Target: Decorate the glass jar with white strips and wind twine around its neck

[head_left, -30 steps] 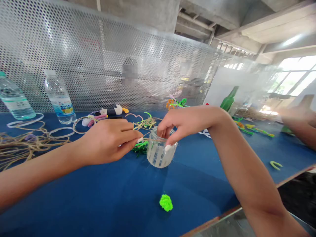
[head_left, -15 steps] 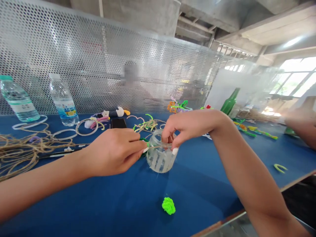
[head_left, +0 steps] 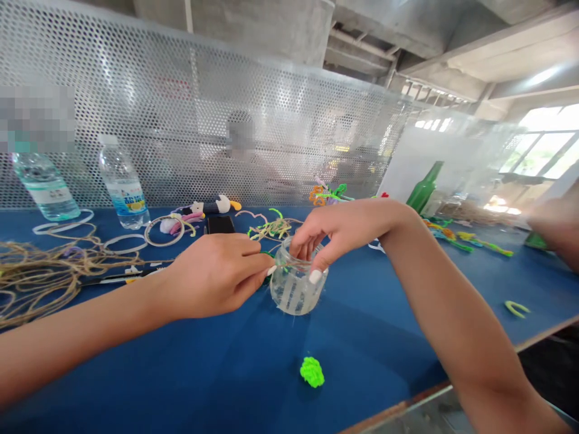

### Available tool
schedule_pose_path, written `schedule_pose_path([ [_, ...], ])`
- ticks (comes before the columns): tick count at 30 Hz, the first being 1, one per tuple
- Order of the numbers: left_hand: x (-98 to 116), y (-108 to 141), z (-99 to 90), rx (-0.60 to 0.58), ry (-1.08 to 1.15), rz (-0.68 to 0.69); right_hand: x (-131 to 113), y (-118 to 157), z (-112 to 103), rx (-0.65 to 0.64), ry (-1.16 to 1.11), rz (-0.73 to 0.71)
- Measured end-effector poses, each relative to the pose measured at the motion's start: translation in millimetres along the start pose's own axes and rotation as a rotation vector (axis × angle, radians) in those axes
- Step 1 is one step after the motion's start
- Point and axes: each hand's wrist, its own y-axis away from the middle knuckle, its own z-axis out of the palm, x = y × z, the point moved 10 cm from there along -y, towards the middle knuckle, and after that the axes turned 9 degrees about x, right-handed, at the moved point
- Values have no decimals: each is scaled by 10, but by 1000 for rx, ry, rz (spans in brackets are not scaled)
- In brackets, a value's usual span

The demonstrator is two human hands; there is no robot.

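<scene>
A clear glass jar with whitish vertical stripes round its lower part stands upright on the blue tabletop. My right hand reaches over it from above, fingers inside the mouth and thumb outside, gripping the rim. At the jar's left side, my left hand is closed in a pinch, thumb and forefinger together close to the neck. What sits between those fingertips is too small to make out. A bright green fuzzy ball lies in front of the jar.
Tangled twine, scissors, a tape roll and a labelled water bottle are on the left. Colourful pipe cleaners lie behind the jar. A green glass bottle stands at back right. Another person's arm shows far right.
The view has shifted slightly, so most things sit a little further right. My right fingers have moved slightly left inside the jar's mouth. My left hand keeps its pinch beside the jar.
</scene>
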Motion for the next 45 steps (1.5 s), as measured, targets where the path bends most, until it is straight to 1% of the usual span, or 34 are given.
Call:
schedule_pose_path([
  [3, 3, -7, -11, 0, 7, 1, -44, -40, 23, 29, 163, 49],
  [6, 5, -3, -2, -10, 7, -1, -93, -56, 18, 59, 276, 47],
  [8, 6, 4, 0, -9, 0, 1, -105, -54, 22, 58, 251, 29],
  [15, 60, 14, 6, -5, 7, 17, -158, -37, 81, -40, 94, -114],
  [18, 83, 1, -5, -1, 7, 15, -129, -45, 87, -62, 17, -107],
  [23, 34, 3, 48, -40, 0, -21, -74, -56, 79, -73, -64, -74],
  [28, -18, 22, 86, -60, -7, -47, -27, -54, 73, -66, -35, -40],
  [32, -37, 31, 71, -51, -23, -52, -123, -50, 79, -56, -30, -94],
  [38, -81, 41, 75, -43, -7, -72, -255, -61, 76, 7, 88, -128],
  [43, -70, 26, 74, -43, 9, -78, -281, -56, 78, 5, 82, -180],
  [45, -80, 18, 63, -38, 14, -105, -261, -58, 72, -1, 60, -191],
])
